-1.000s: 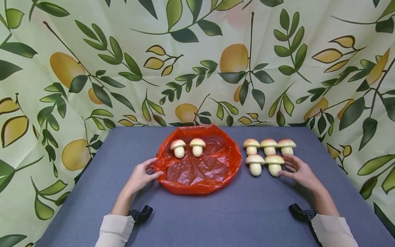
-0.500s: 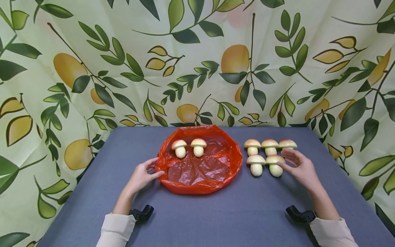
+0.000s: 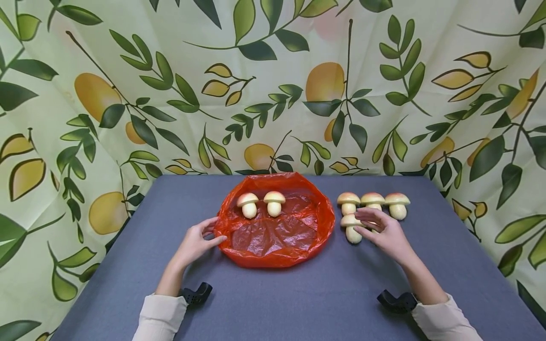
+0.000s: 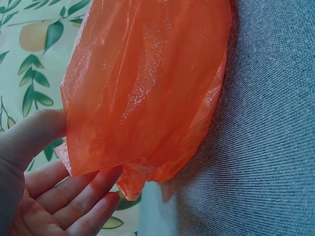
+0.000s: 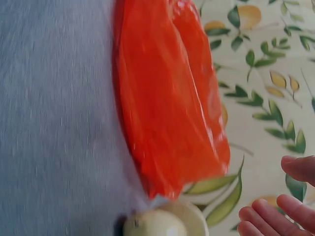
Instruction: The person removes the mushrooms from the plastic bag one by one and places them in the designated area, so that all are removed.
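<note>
Blue cloth (image 3: 294,303): only the head view shows mushrooms (image 3: 274,204) inside the red bag (image 3: 270,262).

The table (image 3: 298,303) bears mushrooms (image 3: 397,206) and a red bag (image 3: 273,260).

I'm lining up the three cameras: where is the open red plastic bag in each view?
Head: red plastic bag, just below centre.
Left wrist: bag, top centre, cropped above.
Right wrist: bag, top centre, cropped above.
Shared landmark: pale cloth printed with leaves and fruit.
</note>
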Motion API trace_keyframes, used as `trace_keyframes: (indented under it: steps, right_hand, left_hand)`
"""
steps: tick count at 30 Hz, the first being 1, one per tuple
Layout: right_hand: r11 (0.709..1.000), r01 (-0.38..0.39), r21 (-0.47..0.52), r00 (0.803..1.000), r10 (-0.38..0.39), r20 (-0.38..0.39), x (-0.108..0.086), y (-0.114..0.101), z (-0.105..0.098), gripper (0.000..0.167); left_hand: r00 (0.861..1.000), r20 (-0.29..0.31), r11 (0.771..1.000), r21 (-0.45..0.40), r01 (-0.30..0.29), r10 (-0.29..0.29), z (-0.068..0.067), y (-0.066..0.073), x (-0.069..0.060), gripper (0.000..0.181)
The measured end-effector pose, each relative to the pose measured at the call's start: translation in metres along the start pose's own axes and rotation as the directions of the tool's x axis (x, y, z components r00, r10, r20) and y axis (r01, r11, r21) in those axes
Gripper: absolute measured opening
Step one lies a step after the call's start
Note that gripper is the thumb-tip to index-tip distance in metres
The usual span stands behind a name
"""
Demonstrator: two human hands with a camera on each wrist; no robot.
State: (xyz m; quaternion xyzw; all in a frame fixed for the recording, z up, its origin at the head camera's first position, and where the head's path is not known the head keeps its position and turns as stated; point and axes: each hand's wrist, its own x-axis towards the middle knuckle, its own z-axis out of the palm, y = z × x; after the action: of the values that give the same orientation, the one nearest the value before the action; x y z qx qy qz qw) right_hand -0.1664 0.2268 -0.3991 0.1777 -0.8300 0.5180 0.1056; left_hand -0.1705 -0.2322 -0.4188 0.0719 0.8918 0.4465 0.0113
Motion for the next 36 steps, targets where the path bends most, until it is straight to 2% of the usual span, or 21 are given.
trace_keyframes:
  steps: [4,10,17,36]
  right_hand:
    - [1.000,0.017,0.010,0.999,-0.017,0.048,0.002,-0.007,0.012,0.041]
    - [1.000,-0.006,0.013,0.994,0.005,0.111,0.009,-0.013,0.030,0.040]
    - [1.000,0.027,0.002,0.985,-0.027,0.168,0.019,-0.016,0.047,0.038]
    - [0.996,-0.068,0.065,0.959,0.047,0.280,0.039,-0.019,0.082,0.037]
  left_hand:
    - [1.000,-0.002,1.000,0.002,-0.006,0.006,-0.001,0.001,-0.001,0.061]
    - [1.000,-0.004,1.000,-0.003,-0.003,0.003,-0.001,0.001,-0.001,0.061]
    - [1.000,-0.009,1.000,-0.014,0.003,-0.004,0.000,-0.001,0.000,0.061]
    - [1.000,0.002,1.000,-0.004,-0.005,0.005,0.000,0.000,-0.001,0.062]
